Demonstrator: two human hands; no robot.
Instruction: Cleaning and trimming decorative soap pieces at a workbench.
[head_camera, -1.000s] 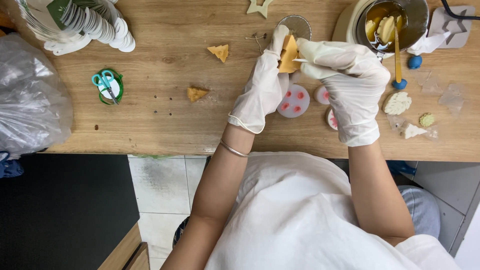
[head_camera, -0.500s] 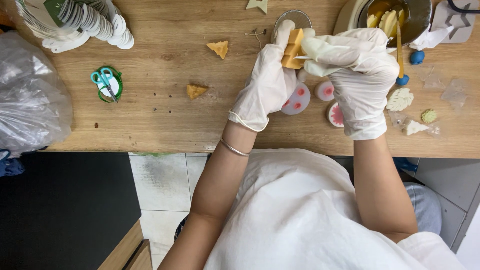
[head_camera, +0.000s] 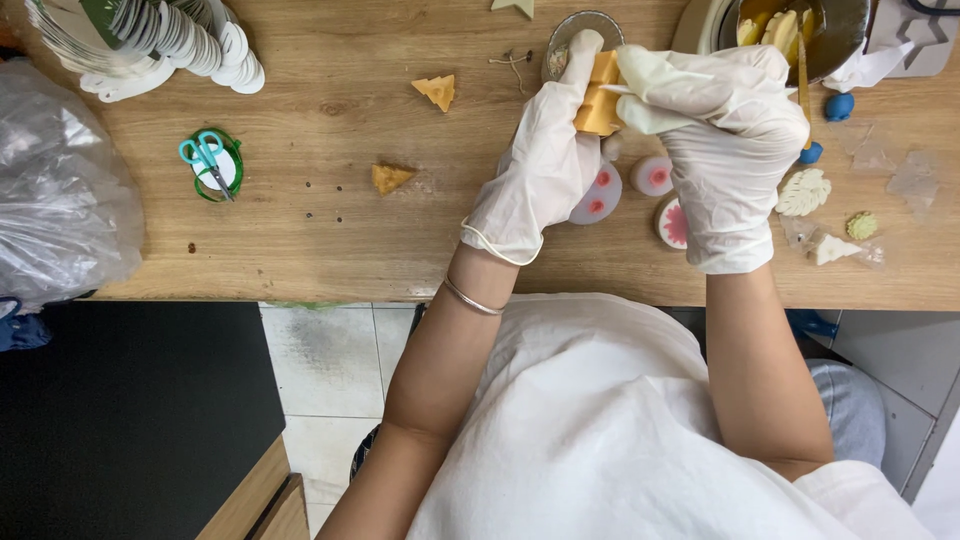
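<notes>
Both my hands wear white gloves and meet over the far side of a wooden table (head_camera: 330, 250). My left hand (head_camera: 545, 165) grips a yellow-orange wedge-shaped piece (head_camera: 600, 95) from the left. My right hand (head_camera: 725, 140) closes on the same piece from the right, its fingers pressed against the piece's top edge. Under my hands lie round pink-and-white pieces (head_camera: 655, 175). A small glass bowl (head_camera: 570, 35) stands just behind the held piece.
Two more yellow wedges (head_camera: 436, 90) (head_camera: 390, 178) lie left of my hands. A metal bowl (head_camera: 810, 30) with pale pieces stands at the back right. Small scissors (head_camera: 210, 160), stacked white discs (head_camera: 160, 40), a plastic bag (head_camera: 50, 190) and cream shapes (head_camera: 805, 192) are also here.
Both hands have lifted the yellow piece slightly farther from me, toward the glass bowl. The grip on it stays the same.
</notes>
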